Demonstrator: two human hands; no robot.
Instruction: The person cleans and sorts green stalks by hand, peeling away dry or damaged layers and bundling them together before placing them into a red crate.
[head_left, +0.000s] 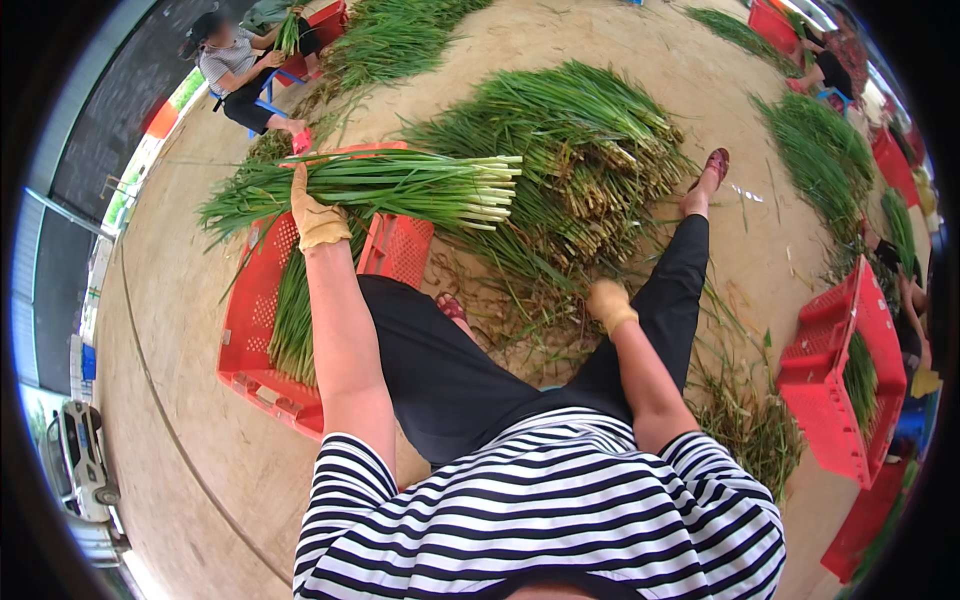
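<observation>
Green and long-leaved, a bunch of stalks (430, 188) is lying sideways in the left hand (320, 220), whose tan glove is clamping around its leafy part. I am seeing its pale ends pointing right and its leaf tips trailing left. The bunch is hanging above a red plastic crate (250, 305), where more green stalks (292, 325) are lying.

The right hand (610, 305), also gloved, is reaching down between the wearer's legs, near the lower edge of a large heap of stalks (560, 150). Its fingers are hiding from me, so I cannot tell whether they are closing on anything. Loose trimmings (745, 425) are littering the tan floor (200, 330) beside the wearer's right hip.

Farther right, a second red crate (820, 385) is leaning at a tilt in the bent fisheye view. At upper left, a co-worker (235, 65) is sitting on a blue stool (264, 104), holding another bunch (288, 35).
</observation>
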